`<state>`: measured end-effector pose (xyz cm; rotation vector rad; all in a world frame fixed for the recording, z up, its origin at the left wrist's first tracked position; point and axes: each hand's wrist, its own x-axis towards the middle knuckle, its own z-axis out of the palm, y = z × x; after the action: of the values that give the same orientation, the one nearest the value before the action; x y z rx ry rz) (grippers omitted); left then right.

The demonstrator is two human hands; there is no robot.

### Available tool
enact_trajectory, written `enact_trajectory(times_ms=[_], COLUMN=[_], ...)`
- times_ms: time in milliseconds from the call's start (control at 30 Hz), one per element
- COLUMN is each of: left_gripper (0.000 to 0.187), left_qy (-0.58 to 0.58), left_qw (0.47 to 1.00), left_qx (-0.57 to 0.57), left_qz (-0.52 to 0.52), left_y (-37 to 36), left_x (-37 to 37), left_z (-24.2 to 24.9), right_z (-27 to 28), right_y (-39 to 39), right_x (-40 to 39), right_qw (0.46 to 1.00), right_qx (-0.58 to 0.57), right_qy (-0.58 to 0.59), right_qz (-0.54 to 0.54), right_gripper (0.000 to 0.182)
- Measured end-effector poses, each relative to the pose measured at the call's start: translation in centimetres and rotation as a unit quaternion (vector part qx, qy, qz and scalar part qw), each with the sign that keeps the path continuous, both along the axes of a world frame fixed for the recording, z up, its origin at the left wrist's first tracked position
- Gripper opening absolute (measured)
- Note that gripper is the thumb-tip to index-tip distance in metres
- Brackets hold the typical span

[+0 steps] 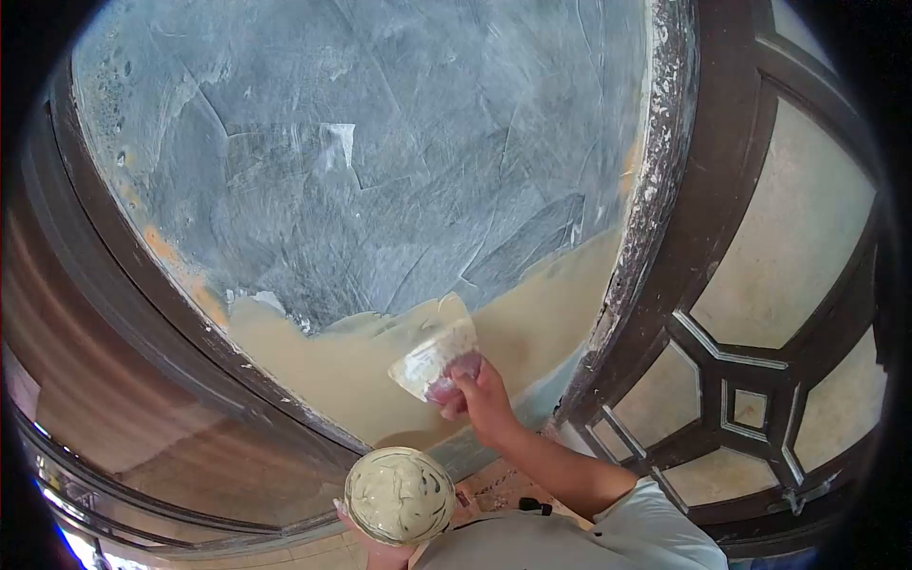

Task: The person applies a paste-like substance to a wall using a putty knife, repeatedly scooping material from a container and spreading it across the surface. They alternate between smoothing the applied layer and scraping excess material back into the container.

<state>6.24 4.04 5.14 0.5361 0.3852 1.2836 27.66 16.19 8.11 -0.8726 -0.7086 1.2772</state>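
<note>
My right hand grips the reddish handle of a wide putty knife, its pale blade smeared with filler and lying against the wall. Beige filler covers the lower part of the wall panel, with an uneven upper edge; above it the panel is grey-blue with scrape marks. At the bottom, my left hand holds up a round container of beige putty from below and the side, its fingers mostly hidden behind it.
A dark frame with flaking white paint borders the panel on the right, beside a dark lattice with pale panes. On the left stands a dark curved frame with brownish glass. Tiled floor shows below.
</note>
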Motion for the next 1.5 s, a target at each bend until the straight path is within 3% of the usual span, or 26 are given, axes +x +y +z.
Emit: enact_trajectory(times_ms=[100,167,200,267,333,467,633,733,833,867,933,1000,1133,1200,1300,1367,1500], left_gripper=[0.086,0.086,0.087,0.087,0.087,0.087,0.090,0.090,0.090,0.091,0.091,0.090,0.090,0.089,0.089,0.088,0.088], left_qy=[0.003,0.001,0.054,0.108,0.008,0.000,-0.029,0.052,-0.016,0.028,0.022,0.017,0.021,0.000,0.014,0.058,0.000], left_qw=[1.000,1.000,0.998,0.992,0.999,0.999,0.997,0.999,0.998,0.999,0.999,0.999,0.999,0.999,0.999,0.998,0.997], left_qx=[0.012,0.013,0.037,0.057,0.024,0.018,-0.052,-0.004,-0.044,-0.027,-0.023,-0.018,-0.006,-0.012,-0.007,-0.034,-0.068], left_qz=[0.004,0.008,0.011,0.012,-0.045,-0.048,-0.040,-0.011,-0.035,-0.027,-0.035,-0.045,-0.034,-0.036,-0.034,0.001,-0.023], left_y=[-0.3,0.1,0.0,-0.1,0.2,0.3,0.0,-0.1,-0.2,-0.1,-0.2,-0.2,-0.6,-0.6,-0.6,-0.6,-0.6], left_x=[-0.6,-0.6,-0.6,-0.5,-0.3,-0.1,-0.5,-0.6,-1.2,-1.1,-1.3,-1.7,-2.3,-2.4,-2.4,-2.2,-1.7], left_z=[-0.7,-0.5,-0.2,0.3,0.7,0.8,-0.1,-0.3,-0.8,-0.8,-0.8,-0.9,-1.4,-1.3,-1.1,-1.6,-0.5], right_z=[-7.0,-7.6,-7.6,-5.3,-2.0,2.8,2.6,3.4,3.2,2.9,1.3,-3.1,-13.5,-14.2,-9.8,-4.0,3.9], right_y=[-2.0,-3.0,-3.5,-2.8,-1.8,-0.3,0.9,0.7,0.7,0.9,1.3,0.8,-3.4,-3.9,-4.4,-2.5,-0.5], right_x=[0.5,0.5,0.4,0.4,0.5,-0.2,-0.9,-1.5,-1.7,-1.7,-1.7,-1.6,-1.1,-1.2,-1.6,-1.9,-3.4], right_qw=[0.998,0.999,0.998,1.000,1.000,0.996,0.994,0.993,0.996,0.996,0.995,0.999,0.996,0.992,0.996,0.998,0.996], right_qx=[-0.061,-0.053,-0.050,-0.023,0.007,0.087,0.102,0.116,0.092,0.093,0.095,0.018,-0.089,-0.128,-0.083,0.046,0.087], right_qy=[-0.008,0.011,0.033,0.016,-0.001,0.006,-0.012,0.015,0.008,0.011,0.015,-0.027,0.003,0.003,0.014,-0.027,0.000], right_qz=[0.018,0.003,-0.010,-0.011,-0.017,-0.027,-0.029,-0.025,-0.007,-0.010,-0.011,-0.020,0.009,0.016,-0.009,-0.028,-0.025], right_gripper=[0.021,0.021,0.022,0.023,0.024,0.025,0.031,0.031,0.032,0.032,0.032,0.022,0.020,0.021,0.022,0.024,0.026])
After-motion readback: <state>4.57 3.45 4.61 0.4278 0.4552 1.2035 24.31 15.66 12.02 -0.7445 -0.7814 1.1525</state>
